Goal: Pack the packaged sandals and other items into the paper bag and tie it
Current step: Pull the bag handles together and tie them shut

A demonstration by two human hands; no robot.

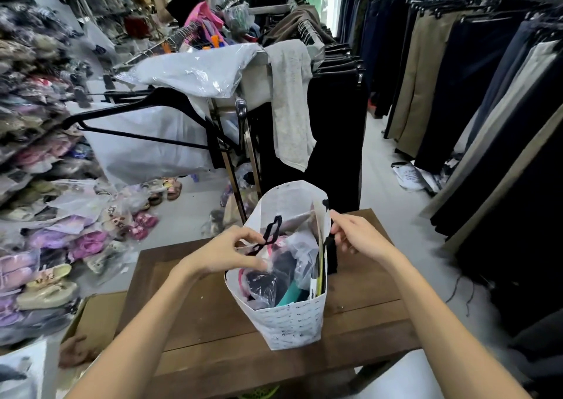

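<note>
A white printed paper bag (292,322) stands upright on a brown wooden table (195,316). Inside it lie plastic-wrapped items (274,279), dark, pink and teal, plus a flat card-like piece along the right wall. My left hand (231,250) pinches the black ribbon (269,237) at the bag's left rim. At the right rim, my right hand (358,235) grips the other black ribbon end (330,240). The bag's mouth is open between my hands.
Heaps of packaged sandals (54,246) fill shelves and floor at the left. A clothes rack (237,118) with hangers and plastic covers stands just behind the table. Trousers hang on rails at the right. A cardboard box (94,316) sits left of the table. Another person stands far back.
</note>
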